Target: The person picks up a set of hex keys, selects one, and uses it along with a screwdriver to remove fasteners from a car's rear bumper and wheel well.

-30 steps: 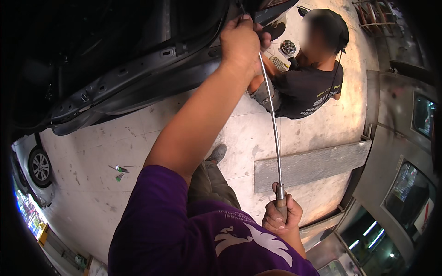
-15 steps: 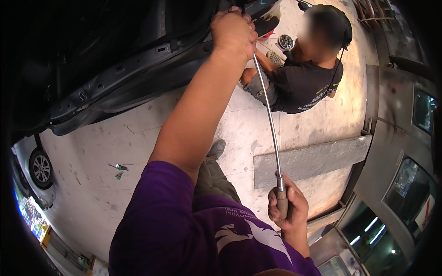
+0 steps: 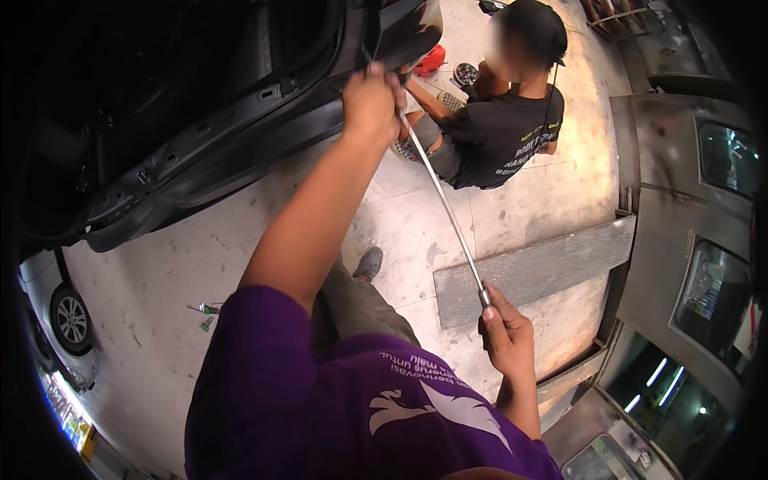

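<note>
A long, thin metal rod with a handle runs slantwise between my two hands. My right hand is closed round its near end, thumb along the metal collar, hiding most of the handle. At the far end, my left hand is closed around the rod, beside the dark car body. Its fingers are partly turned away and slightly blurred. The rod's far tip is hidden behind that hand.
A co-worker in a black shirt crouches just right of my left hand. Near them are a round dish of small parts and a red bag. A metal plate lies on the floor. Small green-handled tools lie left; a silver vehicle stands right.
The view has shifted, and the car and co-worker appear further left. My right hand's grip has changed, with the thumb now along the collar. Both hands still hold the rod.
</note>
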Tool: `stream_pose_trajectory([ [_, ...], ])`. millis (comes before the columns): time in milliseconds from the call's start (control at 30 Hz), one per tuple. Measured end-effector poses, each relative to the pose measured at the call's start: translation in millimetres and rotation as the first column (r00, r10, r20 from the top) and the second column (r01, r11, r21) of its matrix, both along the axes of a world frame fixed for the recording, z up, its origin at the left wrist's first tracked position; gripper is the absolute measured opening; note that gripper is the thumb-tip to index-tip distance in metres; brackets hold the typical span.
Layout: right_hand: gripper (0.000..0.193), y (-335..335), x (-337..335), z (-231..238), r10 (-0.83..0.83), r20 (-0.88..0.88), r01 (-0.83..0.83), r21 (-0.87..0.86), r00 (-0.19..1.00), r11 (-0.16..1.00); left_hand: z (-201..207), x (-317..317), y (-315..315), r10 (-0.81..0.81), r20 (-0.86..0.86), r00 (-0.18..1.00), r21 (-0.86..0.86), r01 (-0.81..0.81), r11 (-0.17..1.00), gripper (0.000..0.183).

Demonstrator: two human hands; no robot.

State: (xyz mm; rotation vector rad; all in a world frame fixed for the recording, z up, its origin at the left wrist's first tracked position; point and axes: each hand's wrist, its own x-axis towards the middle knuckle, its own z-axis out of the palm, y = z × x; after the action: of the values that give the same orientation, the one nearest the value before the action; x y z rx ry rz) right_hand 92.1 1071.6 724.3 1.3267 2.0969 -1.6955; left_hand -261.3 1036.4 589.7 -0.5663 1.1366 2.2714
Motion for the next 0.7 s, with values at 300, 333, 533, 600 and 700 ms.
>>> stream_pose_trajectory([
  [300, 0.039, -31.1, 28.5, -40.7, 0.363, 0.373, -0.261, -0.298, 0.854, 0.918, -51.9, 253.1, -180.4, -0.908, -0.413, -0.064, -0.884, 0.269, 0.383, 0.051],
  [333, 0.040, -38.4, 19.2, -52.9, 0.423, 0.389, -0.308, -0.324, 0.818, 0.895, -48.6, 265.7, -189.3, -0.901, -0.424, -0.092, -0.887, 0.245, 0.392, 0.049],
  [533, 0.047, -85.4, -26.2, -118.6, 0.431, 0.304, -0.263, -0.464, 0.850, 0.846, -72.8, 270.8, -249.9, -0.959, -0.282, -0.026, -0.941, 0.201, 0.271, 0.035],
  [600, 0.056, -84.2, -45.0, -132.5, 0.413, 0.342, -0.244, -0.441, 0.844, 0.864, -90.9, 262.1, -278.4, -0.956, -0.276, 0.101, -0.950, 0.121, 0.287, 0.030],
  [700, 0.056, -66.2, -55.8, -162.8, 0.362, 0.378, -0.217, -0.376, 0.852, 0.901, -124.4, 246.1, -326.0, -0.957, -0.054, 0.284, -0.929, 0.336, 0.153, 0.028],
])
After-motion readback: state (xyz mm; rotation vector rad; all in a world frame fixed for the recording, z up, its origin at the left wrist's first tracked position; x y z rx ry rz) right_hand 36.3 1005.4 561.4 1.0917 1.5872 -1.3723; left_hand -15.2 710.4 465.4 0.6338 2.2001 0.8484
